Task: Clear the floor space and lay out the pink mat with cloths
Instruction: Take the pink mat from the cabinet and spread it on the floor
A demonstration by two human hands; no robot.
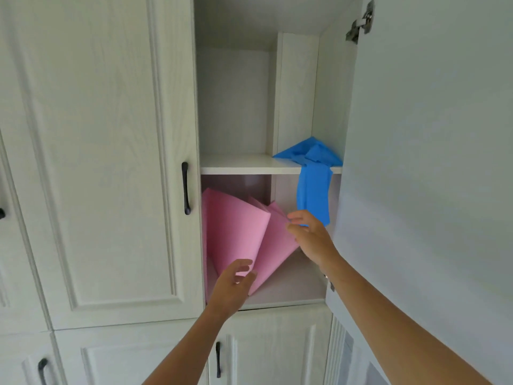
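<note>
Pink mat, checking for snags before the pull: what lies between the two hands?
In the head view only fanned folds of the pink mat lie between the left hand and the right hand.

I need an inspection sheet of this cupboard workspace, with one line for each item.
Surface: white shelf above a lower compartment; no floor in view.
Job's things: folded pink mat stands tilted in the lower compartment; blue cloth lies on the shelf, with one end hanging over its edge.
Clutter: nothing seen.
Hands: right hand pinches the mat's upper right edge; left hand is open, its fingers at the mat's lower fold, contact unclear.
Cables: nothing seen.
Surroundings: cupboard door open at the right, hinge visible; closed white doors with black handles.
</note>
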